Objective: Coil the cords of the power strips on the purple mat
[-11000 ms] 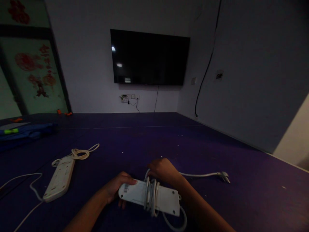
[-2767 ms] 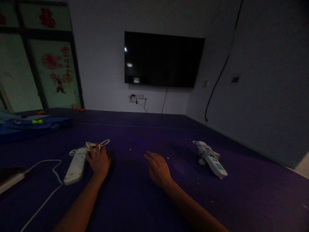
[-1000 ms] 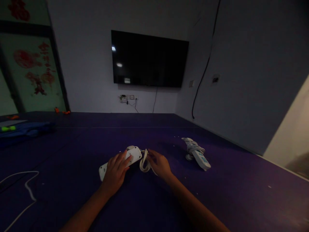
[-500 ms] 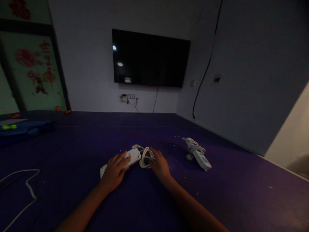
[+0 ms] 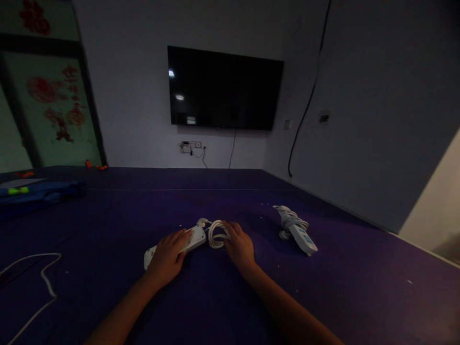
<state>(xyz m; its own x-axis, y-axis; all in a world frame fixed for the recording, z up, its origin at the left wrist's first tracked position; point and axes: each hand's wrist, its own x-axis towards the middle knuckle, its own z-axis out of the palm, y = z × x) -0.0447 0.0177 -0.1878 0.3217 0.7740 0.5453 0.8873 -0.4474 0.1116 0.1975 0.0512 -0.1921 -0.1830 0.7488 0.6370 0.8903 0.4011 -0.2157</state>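
My left hand (image 5: 167,258) is wrapped over the middle of a white power strip (image 5: 197,236), which lies aslant on the purple surface. Both ends of the strip show past the fingers. Beside its far end is a white plug (image 5: 203,222). My right hand (image 5: 239,245) grips one side of a loose coil of white cord (image 5: 215,235), its fingertips partly hidden by the loops. To the right rests a second power strip (image 5: 304,239), with its own cord wound around one end.
A loose white cable (image 5: 46,278) trails over the purple floor (image 5: 201,306) at the left. Farther back lie a blue cloth (image 5: 50,191) and small orange items (image 5: 102,167). A television (image 5: 224,88) hangs above wall sockets (image 5: 194,144); a black cable (image 5: 304,117) runs down the right wall.
The power strip under my left hand has shifted slightly left and tipped, and those fingers are drawn closer together. My right hand stays nearly in place on the coil.
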